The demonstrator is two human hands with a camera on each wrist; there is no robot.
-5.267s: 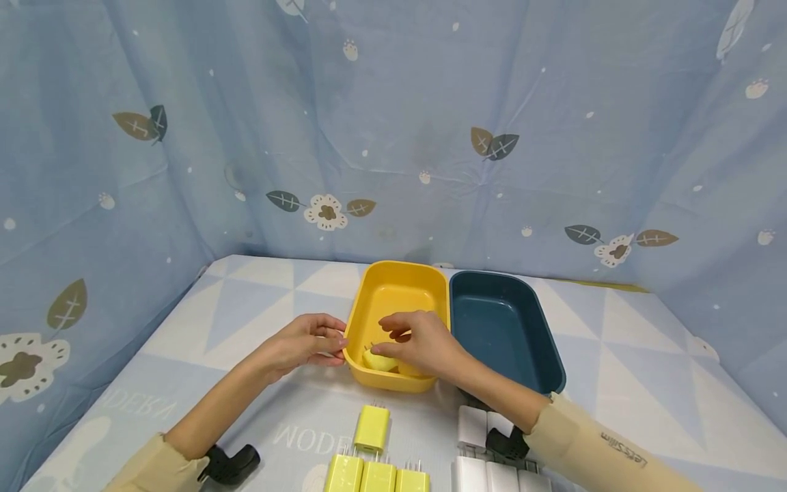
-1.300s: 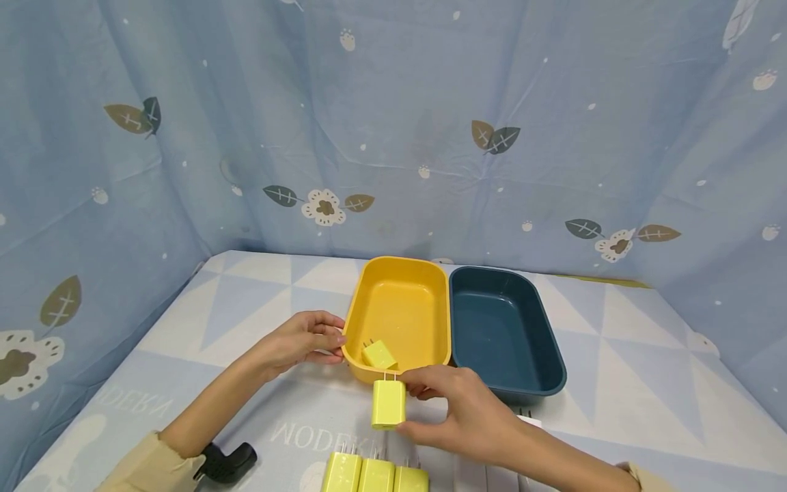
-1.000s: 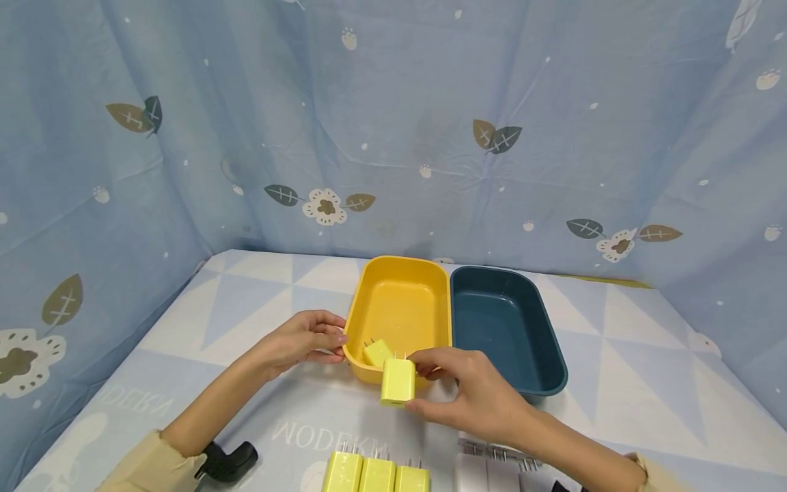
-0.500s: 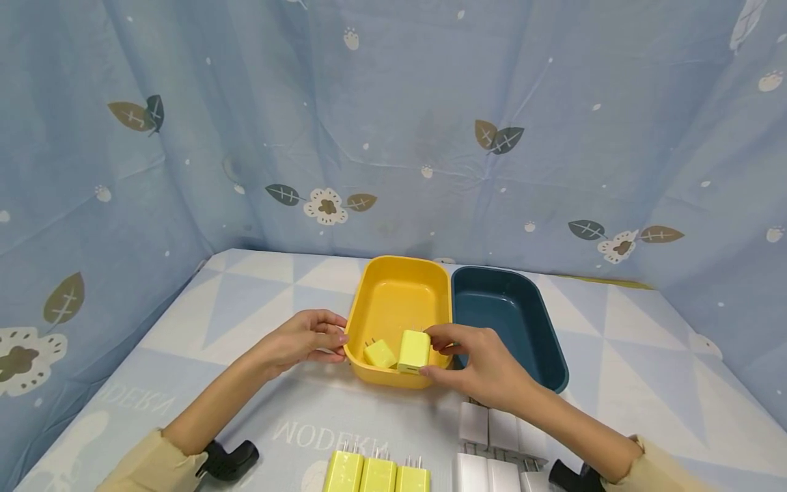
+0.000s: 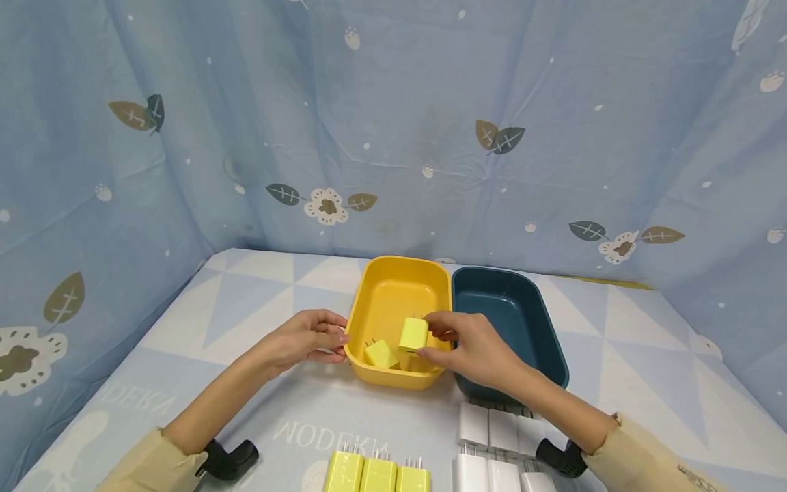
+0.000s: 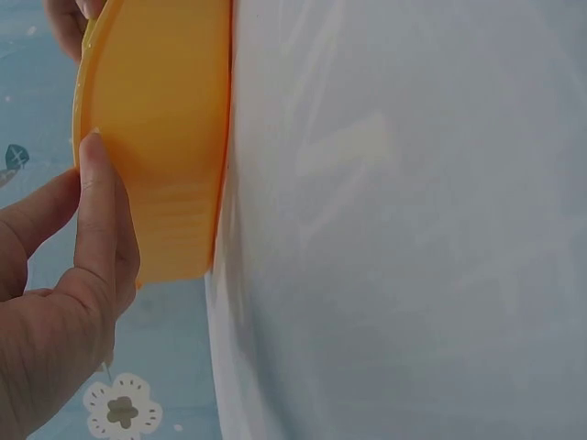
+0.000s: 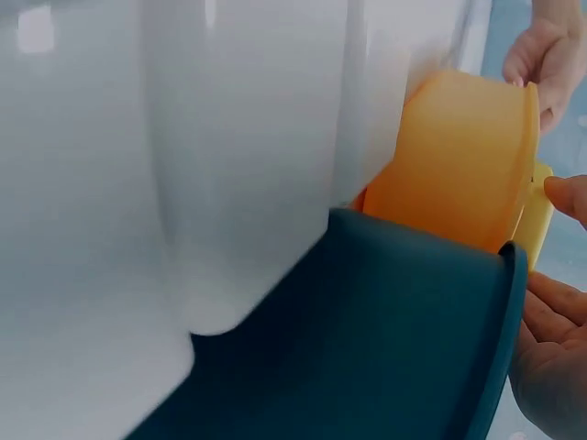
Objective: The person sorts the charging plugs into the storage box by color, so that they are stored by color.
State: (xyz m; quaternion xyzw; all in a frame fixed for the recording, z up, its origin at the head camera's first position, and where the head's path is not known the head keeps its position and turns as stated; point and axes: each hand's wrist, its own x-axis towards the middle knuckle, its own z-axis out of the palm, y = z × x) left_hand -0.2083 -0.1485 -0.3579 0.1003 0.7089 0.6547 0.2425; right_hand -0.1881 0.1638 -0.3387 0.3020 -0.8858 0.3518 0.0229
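My right hand [image 5: 470, 345] pinches a yellow plug-in charger [image 5: 413, 335] between thumb and fingers, its prongs facing away. That charger is over the front part of the yellow bin [image 5: 396, 290], below the level of its far rim. Another yellow charger [image 5: 381, 354] lies tilted in the bin's front left corner. With thumb and fingers, my left hand [image 5: 310, 335] grips the bin's left rim; the left wrist view shows the thumb against the outer wall [image 6: 170, 119]. In the right wrist view, the held charger [image 7: 534, 220] is partly hidden behind the bin edges.
A dark blue bin [image 5: 501, 321] stands against the yellow bin's right side. Several yellow chargers [image 5: 378, 475] are lined up at the front edge of view. Two rows of white chargers [image 5: 473, 424] stand to their right. A blue patterned curtain [image 5: 393, 137] surrounds the table.
The right hand has carried the yellow charger from in front of the yellow bin up and over into it. The row's rear yellow charger has left its place. The left hand stays on the rim.
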